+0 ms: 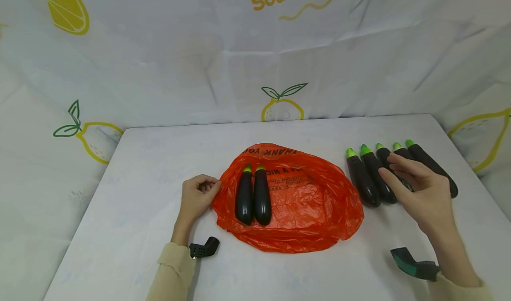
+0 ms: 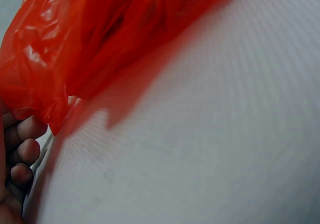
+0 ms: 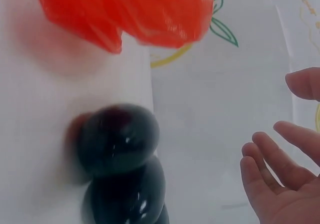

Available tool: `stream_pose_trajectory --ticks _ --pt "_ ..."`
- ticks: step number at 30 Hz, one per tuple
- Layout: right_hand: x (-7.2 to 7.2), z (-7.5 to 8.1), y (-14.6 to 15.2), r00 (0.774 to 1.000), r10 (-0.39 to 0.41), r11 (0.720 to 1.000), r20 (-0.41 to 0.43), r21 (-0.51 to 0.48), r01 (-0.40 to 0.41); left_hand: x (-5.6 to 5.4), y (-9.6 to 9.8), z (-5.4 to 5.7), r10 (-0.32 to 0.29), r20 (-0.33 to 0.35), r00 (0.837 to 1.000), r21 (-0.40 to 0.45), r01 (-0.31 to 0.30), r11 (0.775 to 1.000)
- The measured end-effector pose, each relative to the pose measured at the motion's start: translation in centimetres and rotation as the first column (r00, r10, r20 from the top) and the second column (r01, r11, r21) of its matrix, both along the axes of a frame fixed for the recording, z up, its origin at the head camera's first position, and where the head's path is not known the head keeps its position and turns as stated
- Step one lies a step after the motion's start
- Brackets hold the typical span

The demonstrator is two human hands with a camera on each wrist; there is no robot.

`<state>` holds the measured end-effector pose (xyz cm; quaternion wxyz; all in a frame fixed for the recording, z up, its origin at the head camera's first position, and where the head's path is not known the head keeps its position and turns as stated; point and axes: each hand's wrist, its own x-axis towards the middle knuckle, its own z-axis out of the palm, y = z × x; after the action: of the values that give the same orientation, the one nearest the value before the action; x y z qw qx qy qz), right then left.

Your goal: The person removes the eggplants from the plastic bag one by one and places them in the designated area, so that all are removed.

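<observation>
A red plastic bag [image 1: 307,207] with dark print lies spread on the table, its mouth gaping toward the head camera. Two dark eggplants [image 1: 262,199] with green stem ends lie side by side in its left part. At the bag's left edge, my left hand [image 1: 197,197] pinches the plastic [image 2: 35,79] between thumb and curled fingers. My right hand [image 1: 427,193] hovers over a row of several eggplants [image 1: 362,183] right of the bag, covering part of them in the head view. In the right wrist view its fingers [image 3: 280,164] are spread and hold nothing.
The white table [image 1: 131,212] extends left and in front of the bag. A white cloth [image 1: 159,70] with lemon drawings hangs behind the table and at its sides. Black wrist cameras [image 1: 205,247] stick out from both sleeves.
</observation>
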<state>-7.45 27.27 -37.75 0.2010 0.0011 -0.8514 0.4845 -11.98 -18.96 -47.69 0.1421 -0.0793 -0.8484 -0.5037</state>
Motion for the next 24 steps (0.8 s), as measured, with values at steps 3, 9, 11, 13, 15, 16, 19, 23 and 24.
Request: stream_pose_trajectory --ticks 3,9,11,13,15,16,19,23,24 --pt "0.1 0.2 -0.8 1.0 0.019 1.0 0.008 0.004 -0.019 0.0 0.0 -0.1 -0.004 -0.006 1.0 0.006 0.004 1.0" --pt "0.2 0.4 -2.5 0.998 0.057 0.998 0.02 0.031 -0.058 0.0 -0.1 0.1 -0.006 -0.013 1.0 -0.003 0.006 1.0" --pt "0.3 0.4 -3.0 0.997 0.074 0.996 0.015 0.037 -0.075 0.0 -0.1 0.0 -0.007 -0.011 1.0 -0.002 0.007 1.0" --pt "0.3 0.4 -3.5 0.995 0.095 0.995 0.013 0.038 -0.096 0.0 -0.1 0.0 -0.006 -0.012 1.0 0.002 0.006 1.0" --pt "0.3 0.3 -4.1 0.993 0.114 0.993 0.009 0.037 -0.114 0.0 -0.1 -0.1 -0.005 -0.011 1.0 0.004 0.006 1.0" --pt "0.4 0.2 -4.3 0.992 0.123 0.992 0.009 0.037 -0.124 0.0 -0.2 -0.1 -0.005 -0.012 1.0 0.004 0.005 1.0" --pt "0.4 0.0 -5.1 0.989 0.15 0.988 0.017 0.035 -0.151 0.0 -0.1 -0.1 -0.008 -0.01 1.0 0.006 0.008 1.0" --pt "0.5 -0.2 -6.3 0.983 0.181 0.983 0.027 0.032 -0.182 0.0 -0.1 0.0 -0.011 -0.01 1.0 0.008 0.011 1.0" --pt "0.5 -0.3 -6.5 0.982 0.189 0.981 0.029 0.03 -0.19 0.0 -0.1 0.0 -0.011 -0.008 1.0 0.008 0.011 1.0"
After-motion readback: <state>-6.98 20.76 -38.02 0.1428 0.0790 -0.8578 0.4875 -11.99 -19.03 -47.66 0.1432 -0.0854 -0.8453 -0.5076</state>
